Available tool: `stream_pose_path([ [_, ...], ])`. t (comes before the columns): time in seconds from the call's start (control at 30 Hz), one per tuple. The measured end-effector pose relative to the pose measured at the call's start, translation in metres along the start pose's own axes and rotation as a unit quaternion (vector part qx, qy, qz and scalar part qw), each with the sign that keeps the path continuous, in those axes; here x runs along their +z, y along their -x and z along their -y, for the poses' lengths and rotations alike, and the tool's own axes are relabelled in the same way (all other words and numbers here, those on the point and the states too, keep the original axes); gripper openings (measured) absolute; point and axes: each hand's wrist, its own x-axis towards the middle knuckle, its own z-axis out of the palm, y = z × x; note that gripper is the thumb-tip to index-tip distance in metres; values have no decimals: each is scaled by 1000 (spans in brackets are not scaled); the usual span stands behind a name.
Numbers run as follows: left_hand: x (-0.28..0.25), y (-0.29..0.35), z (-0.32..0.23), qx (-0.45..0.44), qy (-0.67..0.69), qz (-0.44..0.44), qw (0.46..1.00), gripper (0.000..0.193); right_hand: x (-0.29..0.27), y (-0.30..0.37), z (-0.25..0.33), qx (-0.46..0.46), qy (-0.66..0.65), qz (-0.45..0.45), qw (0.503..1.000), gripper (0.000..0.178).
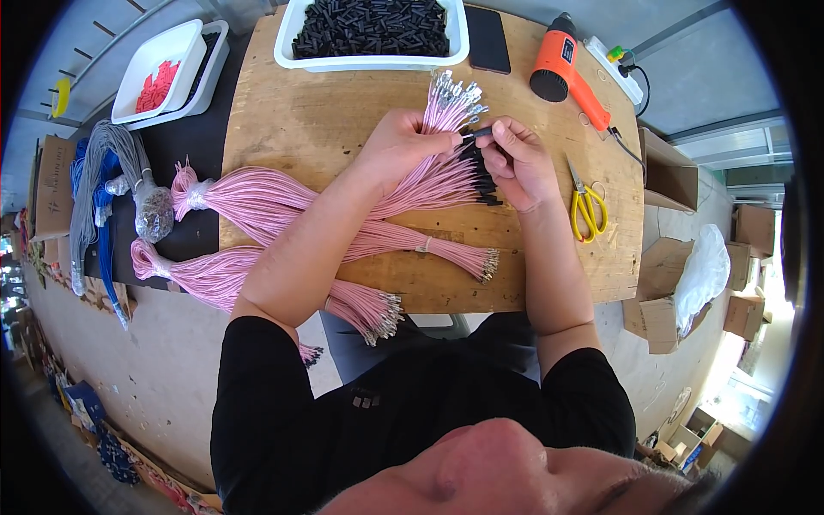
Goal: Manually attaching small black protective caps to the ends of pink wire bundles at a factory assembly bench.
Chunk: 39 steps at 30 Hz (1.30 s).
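nearly meeting, left hand (402, 148) pinches pink wires (433, 178), right hand (522, 165) a black sleeve (483, 132).

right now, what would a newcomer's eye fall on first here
Probably the pink wires, lying in long bundles across the wooden table, with the left hand gripping some near their metal tips and the right hand pinching a small black sleeve. Next, likely the white tray heaped with black pieces at the far edge, and the orange heat gun at far right.
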Motion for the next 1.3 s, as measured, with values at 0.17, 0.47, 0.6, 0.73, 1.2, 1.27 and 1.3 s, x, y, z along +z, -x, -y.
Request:
stream_pose_path([
  [0.17, 0, 0, -1, 2, -12, 5, 1000, 13, 1, -1, -4, 3, 7, 2, 1000, 14],
  [0.47, 8, 4, -5, 15, -31, -54, 998, 20, 3, 0, 2, -112, 158, -116, 974, 12],
  [0.6, 1, 2, 1, 46, -93, -29, 994, 19, 24, 5, 1, -160, 219, -116, 956, 13],
  [0.73, 7, 3, -1, 64, -106, -7, 992, 19, 16, 4, -5, -166, 234, -106, 952, 13],
  [1.2, 3, 1, 0, 29, -59, -22, 998, 15, 21, 5, -4, -124, 256, -86, 955, 8],
  [1.27, 3, 1, -1, 27, -60, -26, 998, 14, 8, 4, 2, -67, 173, -64, 981, 10],
  [1.3, 4, 2, -3, 21, -52, -31, 998, 15, 2, 3, 5, -10, 88, -42, 995, 12],
])
